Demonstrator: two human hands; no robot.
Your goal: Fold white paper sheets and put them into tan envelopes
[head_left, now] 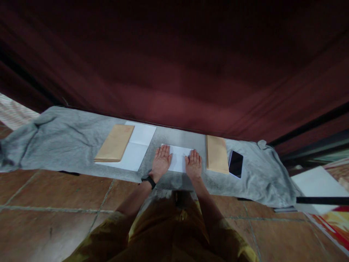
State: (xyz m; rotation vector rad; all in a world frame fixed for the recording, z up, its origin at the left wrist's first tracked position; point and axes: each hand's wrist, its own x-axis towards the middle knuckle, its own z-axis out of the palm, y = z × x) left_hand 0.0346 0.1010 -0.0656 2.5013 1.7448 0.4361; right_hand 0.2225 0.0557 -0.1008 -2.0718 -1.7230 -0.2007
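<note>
We've bare cloth (147, 160) btwn L hand (161, 160) & creased sheet (137, 151); to R, brown packet (217, 154) + phone (236, 164) block; red panel (180, 98) bars far edge.

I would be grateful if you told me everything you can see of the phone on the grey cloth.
The phone is a slim rectangle with rounded corners, its dark, apparently unlit screen facing up within a pale lilac edge. It lies flat on the grey cloth, tilted slightly, just right of the right-hand brown envelopes. Neither hand touches it.
</note>
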